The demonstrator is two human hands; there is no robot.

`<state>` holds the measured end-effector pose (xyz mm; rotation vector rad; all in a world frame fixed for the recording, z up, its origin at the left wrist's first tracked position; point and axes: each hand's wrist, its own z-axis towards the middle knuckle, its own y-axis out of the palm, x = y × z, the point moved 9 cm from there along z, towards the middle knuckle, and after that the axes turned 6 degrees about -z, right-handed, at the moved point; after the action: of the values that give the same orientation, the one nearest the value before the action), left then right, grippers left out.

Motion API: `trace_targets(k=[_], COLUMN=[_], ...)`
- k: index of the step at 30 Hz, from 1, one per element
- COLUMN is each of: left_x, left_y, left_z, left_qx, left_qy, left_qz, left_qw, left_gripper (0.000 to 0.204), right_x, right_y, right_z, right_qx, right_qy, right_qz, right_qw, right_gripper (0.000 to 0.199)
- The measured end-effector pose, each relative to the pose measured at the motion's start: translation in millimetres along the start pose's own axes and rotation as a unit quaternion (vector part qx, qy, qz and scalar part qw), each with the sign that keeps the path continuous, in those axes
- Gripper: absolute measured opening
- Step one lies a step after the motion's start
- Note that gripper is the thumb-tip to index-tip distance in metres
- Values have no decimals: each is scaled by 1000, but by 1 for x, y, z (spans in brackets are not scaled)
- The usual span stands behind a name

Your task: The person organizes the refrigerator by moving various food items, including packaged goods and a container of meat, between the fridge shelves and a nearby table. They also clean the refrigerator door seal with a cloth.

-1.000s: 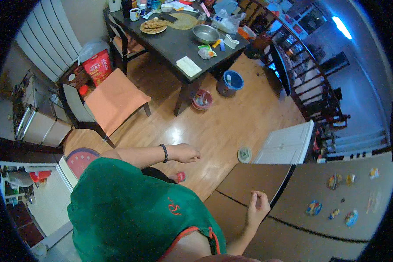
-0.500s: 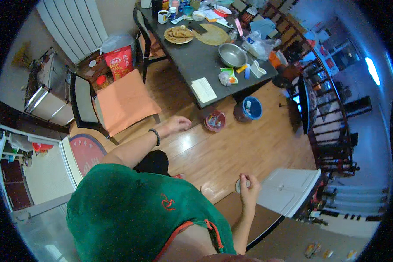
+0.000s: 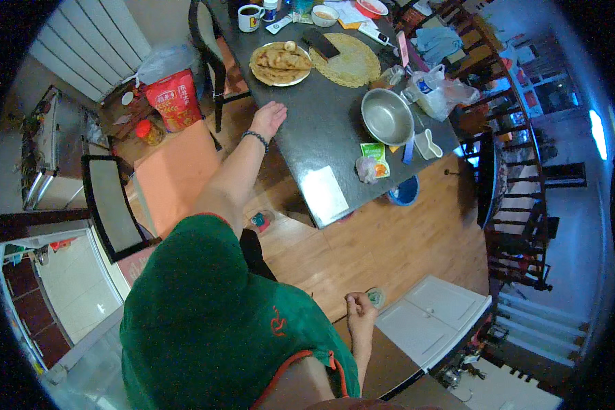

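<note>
My left hand reaches forward beside the left edge of the dark table, palm turned up and fingers stretched, holding nothing. A dark beaded bracelet circles its wrist. Closest to it on the table is a plate of folded flatbreads, with a large thin round flatbread to its right. A dark, phone-like slab lies at that flatbread's edge. Low at the right, my right hand hangs above the floor with fingers curled inward; whatever they hold, if anything, is hidden. A small round clear object appears just beyond it.
A steel bowl, plastic bag, green-orange packet and white sheet lie on the table. A blue bucket stands beyond its near corner. An orange-covered chair is at left, a white cabinet at lower right.
My left hand has moved forward and up to the table's left edge, its fingers straightening. My right hand has shifted slightly left and down. The table looks nearer and hides most of the red bin.
</note>
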<state>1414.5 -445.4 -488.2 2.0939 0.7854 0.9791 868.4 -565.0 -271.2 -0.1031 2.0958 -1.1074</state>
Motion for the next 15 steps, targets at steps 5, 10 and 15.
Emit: trace_targets(k=[5, 10, 15], left_x=[7, 3, 6], left_y=[24, 30, 37], left_z=[66, 95, 95], left_qx=[16, 35, 19], left_qy=[51, 25, -4], left_qz=[-22, -117, -102], left_qw=[998, 992, 995], left_gripper=[28, 32, 30], right_x=[-76, -93, -103], right_y=[10, 20, 19], right_z=[54, 78, 92], right_qx=[-7, -13, -17], right_qy=[-26, -21, -22], right_qz=[-18, -11, -30], right_qw=[999, 1000, 999], right_gripper=[10, 11, 11])
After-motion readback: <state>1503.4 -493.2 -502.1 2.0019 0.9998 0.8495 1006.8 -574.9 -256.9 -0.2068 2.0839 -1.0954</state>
